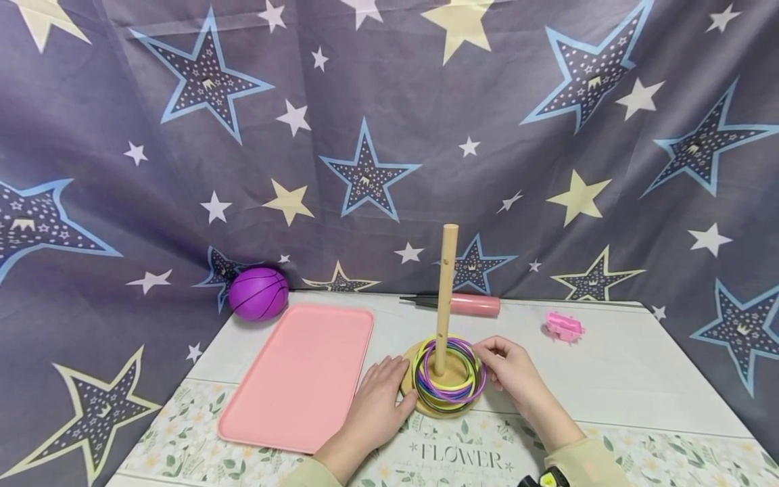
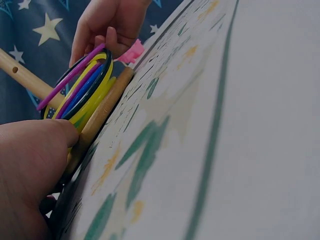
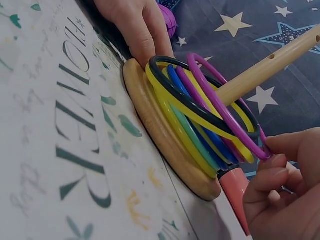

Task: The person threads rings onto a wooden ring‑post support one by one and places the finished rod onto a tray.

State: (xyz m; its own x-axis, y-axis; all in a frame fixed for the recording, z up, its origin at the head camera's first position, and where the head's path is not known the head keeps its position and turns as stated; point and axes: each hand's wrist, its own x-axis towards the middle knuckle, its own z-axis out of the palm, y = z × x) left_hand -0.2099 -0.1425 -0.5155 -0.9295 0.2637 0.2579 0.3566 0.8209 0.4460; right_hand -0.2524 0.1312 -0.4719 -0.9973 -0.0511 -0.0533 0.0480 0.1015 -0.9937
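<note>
A wooden post (image 1: 447,291) stands upright on a round wooden base (image 3: 142,110). Several thin rings in yellow, black, blue, green and purple lie loosely stacked around its foot. My right hand (image 1: 511,372) pinches the edge of the topmost purple ring (image 3: 235,122) between thumb and index finger, at the stack's right side. This ring encircles the post and sits tilted over the others. On the other side, my left hand (image 1: 379,406) rests with its fingers extended, touching the base's left edge. Part of the left fingertips is hidden in the left wrist view.
Left of the base lies a pink tray (image 1: 298,375), with a purple ball (image 1: 258,294) behind it. A pink cylinder with a black end (image 1: 475,305) lies behind the post. A small pink toy piece (image 1: 564,327) sits at the back right, before a star-patterned curtain (image 1: 365,81).
</note>
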